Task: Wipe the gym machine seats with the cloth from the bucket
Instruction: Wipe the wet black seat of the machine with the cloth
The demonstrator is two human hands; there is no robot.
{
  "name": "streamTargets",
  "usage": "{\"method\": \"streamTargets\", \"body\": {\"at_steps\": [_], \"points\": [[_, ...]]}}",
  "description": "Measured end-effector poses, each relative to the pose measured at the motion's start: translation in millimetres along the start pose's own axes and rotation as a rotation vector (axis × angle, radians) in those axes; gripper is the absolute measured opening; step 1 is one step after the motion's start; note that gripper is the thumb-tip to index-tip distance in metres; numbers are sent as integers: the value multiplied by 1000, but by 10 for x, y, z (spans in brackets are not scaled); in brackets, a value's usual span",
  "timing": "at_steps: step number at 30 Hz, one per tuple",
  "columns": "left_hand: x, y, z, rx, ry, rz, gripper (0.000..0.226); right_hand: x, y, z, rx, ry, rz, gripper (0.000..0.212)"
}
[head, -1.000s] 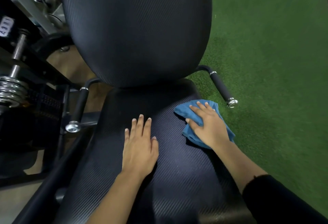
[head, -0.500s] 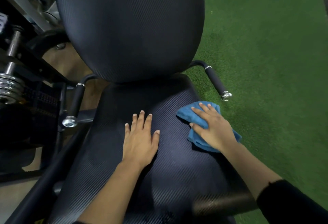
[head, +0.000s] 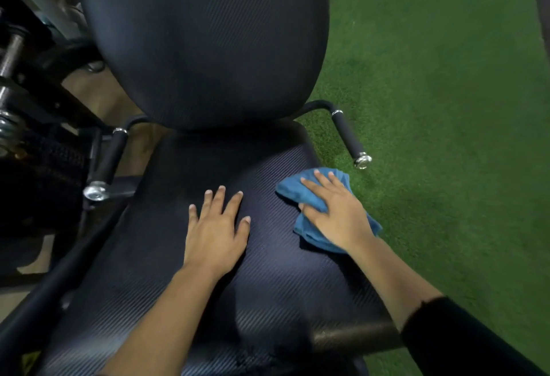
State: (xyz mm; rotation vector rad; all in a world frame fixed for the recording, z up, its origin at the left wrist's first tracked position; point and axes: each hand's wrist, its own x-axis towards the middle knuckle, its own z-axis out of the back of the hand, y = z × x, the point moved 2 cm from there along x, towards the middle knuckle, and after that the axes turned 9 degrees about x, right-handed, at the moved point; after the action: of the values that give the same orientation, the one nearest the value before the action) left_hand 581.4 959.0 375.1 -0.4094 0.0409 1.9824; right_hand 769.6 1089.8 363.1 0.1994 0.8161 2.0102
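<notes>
right hand [head: 336,215] presses blue cloth [head: 309,194] flat on right edge of black seat [head: 268,286], fingers [head: 311,185] straight, spread. left hand [head: 215,229] rests flat mid-seat, fingers straight, holding nothing. backrest [head: 205,39] upright behind; green turf [head: 446,107] right.

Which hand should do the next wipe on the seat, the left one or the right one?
Probably the right hand: it presses the blue cloth flat on the seat. The left hand rests bare on the seat, holding nothing.

Blue cloth [head: 309,194], black ribbed-weave seat [head: 184,280], green turf [head: 446,107], black sleeve [head: 452,343]
</notes>
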Motion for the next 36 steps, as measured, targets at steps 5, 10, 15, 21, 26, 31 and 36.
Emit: {"method": "streamTargets", "body": {"at_steps": [5,10,15,21,26,31,36], "points": [[-39,-70,-16,-26,-20,61,54,37,-14,-2,-8,28,61,51],[-90,-139,-31,-37,-48,126,52,-329,-7,32,18,35,127,56],[-143,-195,-41,-28,-58,168,54,4,20,0,-51,93,162,61],[-299,-244,-49,-54,-90,201,56,-274,45,46,28,96,185,54],[-443,-214,-56,-70,-130,205,54,-552,-60,115,22,123,226,59],[-483,-211,-42,-58,-137,220,53,-171,-18,49,2,155,206,52],[-499,-270,-17,-61,-146,207,52,-414,-65,119,27,162,261,57]]}}
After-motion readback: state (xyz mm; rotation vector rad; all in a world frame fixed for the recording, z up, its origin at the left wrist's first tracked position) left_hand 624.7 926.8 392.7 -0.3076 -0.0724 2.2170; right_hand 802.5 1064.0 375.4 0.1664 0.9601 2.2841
